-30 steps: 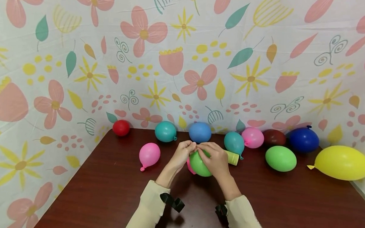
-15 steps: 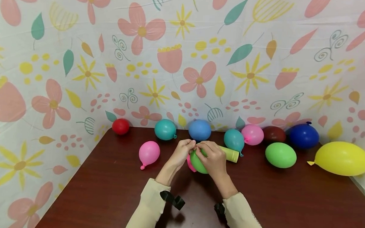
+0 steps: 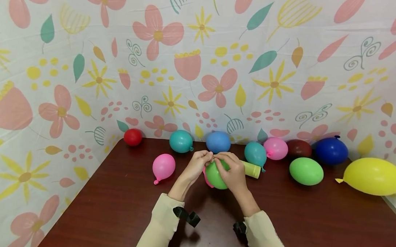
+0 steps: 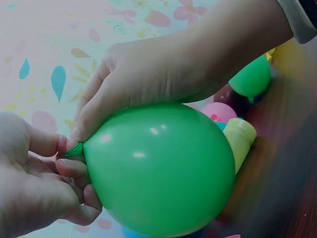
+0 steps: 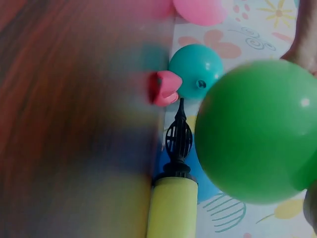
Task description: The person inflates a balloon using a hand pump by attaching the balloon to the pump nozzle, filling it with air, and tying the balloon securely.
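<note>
A round, inflated green balloon [image 4: 163,168] is held up between my two hands over the table's middle. My left hand [image 3: 194,169] pinches its neck [image 4: 74,149] between thumb and fingers. From the other side my right hand [image 3: 233,172] pinches the same neck with its fingertips, its palm lying over the balloon's top in the left wrist view. Whether the neck is knotted is hidden by the fingers. Behind the balloon lies a hand pump [image 5: 173,206] with a yellow barrel and black nozzle. A limp pink balloon [image 5: 168,88] is near the nozzle tip.
Along the table's back edge sit several inflated balloons, among them a red balloon [image 3: 132,137], a light blue balloon [image 3: 218,142] and a dark blue balloon [image 3: 331,151]. A pink balloon [image 3: 163,166] is left of my hands. A large yellow balloon [image 3: 373,176] lies far right.
Both hands stay at the green balloon's neck, with only small shifts of the fingers and balloon. The head view tilts slightly.
</note>
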The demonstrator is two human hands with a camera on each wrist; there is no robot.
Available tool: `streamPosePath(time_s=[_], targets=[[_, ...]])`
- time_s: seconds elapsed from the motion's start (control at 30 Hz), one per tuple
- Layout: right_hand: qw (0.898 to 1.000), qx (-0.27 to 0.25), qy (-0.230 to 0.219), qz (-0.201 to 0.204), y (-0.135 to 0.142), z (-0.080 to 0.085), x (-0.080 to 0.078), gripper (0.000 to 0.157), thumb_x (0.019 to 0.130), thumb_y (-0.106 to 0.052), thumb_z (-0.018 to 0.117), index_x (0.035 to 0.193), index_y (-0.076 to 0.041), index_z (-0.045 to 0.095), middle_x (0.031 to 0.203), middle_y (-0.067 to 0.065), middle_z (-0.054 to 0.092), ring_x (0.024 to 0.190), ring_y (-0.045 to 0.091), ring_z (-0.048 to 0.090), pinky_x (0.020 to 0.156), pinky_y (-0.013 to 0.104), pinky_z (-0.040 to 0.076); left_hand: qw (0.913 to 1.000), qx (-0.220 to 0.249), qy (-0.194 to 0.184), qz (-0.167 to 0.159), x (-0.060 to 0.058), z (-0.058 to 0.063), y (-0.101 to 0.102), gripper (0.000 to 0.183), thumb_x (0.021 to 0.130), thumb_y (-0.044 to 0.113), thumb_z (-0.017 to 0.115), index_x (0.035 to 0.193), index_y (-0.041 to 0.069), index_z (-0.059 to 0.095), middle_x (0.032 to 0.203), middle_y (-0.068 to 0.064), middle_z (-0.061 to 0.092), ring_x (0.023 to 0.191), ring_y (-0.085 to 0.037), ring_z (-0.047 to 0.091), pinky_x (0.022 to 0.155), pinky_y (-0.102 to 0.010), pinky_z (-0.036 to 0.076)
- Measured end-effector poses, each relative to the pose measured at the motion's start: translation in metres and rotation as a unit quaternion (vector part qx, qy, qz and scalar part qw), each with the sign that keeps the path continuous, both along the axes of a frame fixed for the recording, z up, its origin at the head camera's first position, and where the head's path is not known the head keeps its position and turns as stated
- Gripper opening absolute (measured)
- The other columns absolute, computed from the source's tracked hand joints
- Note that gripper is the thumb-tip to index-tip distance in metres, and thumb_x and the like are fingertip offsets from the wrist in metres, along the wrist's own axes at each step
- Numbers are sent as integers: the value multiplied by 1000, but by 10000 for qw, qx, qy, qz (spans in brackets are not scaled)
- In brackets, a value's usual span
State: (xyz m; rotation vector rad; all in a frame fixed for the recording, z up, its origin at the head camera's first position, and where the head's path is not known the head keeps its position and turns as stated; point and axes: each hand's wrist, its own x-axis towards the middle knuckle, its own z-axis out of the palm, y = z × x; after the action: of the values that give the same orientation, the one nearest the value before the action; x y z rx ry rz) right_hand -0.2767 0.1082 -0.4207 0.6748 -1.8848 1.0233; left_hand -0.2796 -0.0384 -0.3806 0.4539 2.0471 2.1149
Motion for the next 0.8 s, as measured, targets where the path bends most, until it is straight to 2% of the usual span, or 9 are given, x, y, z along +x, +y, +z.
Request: streamPosePath(time_s=[0.13,0.2,0.33,0.43,0.53,0.6,0.7,0.8], targets=[[9970,-133,-715,276,4,5,3,10,77,4,77,87,0,76,88,13,73,86,27,69,76,27,57,9995,-246,165,-117,0,-1,0,29,104,13,41,79,3,48,71,0,41,68,-12,35,67,-22,32],[9962,45,-851,147,5,7,4,9,77,3,77,85,0,76,87,12,73,85,27,69,73,33,58,9989,-402,204,-123,0,-3,1,28,105,13,40,80,1,49,70,0,39,67,-13,34,65,-23,31],[9961,497,-650,-321,0,7,6,8,77,3,75,83,-1,72,82,10,71,80,26,67,67,37,57,9976,-615,299,-57,0,-5,2,28,105,12,41,81,-1,50,69,0,38,65,-13,35,62,-22,31],[9974,320,-430,-474,-6,4,6,8,75,5,72,79,-2,68,77,10,67,76,24,64,63,34,54,9974,-608,363,-165,0,-4,-1,29,104,12,41,79,1,51,69,1,39,64,-11,35,60,-21,32],[9986,-79,-493,-194,-8,5,7,11,75,8,69,75,-2,65,74,9,65,73,20,61,62,27,51,9983,-384,287,-325,-2,-1,-5,30,103,11,43,75,4,52,67,2,42,63,-10,37,59,-20,33],[9963,-360,-769,125,-8,7,8,12,76,10,66,75,-2,64,74,10,65,72,15,60,63,23,50,9986,-185,170,-468,-3,1,-7,32,104,11,42,74,6,51,67,1,43,63,-10,38,59,-21,33],[9877,-623,-1337,519,-6,11,9,12,79,10,64,75,-2,65,75,10,66,71,7,58,65,18,49,9981,-26,-20,-621,-4,1,-8,32,104,12,42,73,8,51,68,1,42,64,-10,37,59,-21,32],[9846,-631,-1534,554,-2,9,9,12,81,9,65,78,-2,66,78,10,66,73,5,58,67,17,49,9977,56,-80,-671,-2,-1,-5,30,104,12,41,75,8,50,68,1,39,67,-11,36,65,-22,32]])
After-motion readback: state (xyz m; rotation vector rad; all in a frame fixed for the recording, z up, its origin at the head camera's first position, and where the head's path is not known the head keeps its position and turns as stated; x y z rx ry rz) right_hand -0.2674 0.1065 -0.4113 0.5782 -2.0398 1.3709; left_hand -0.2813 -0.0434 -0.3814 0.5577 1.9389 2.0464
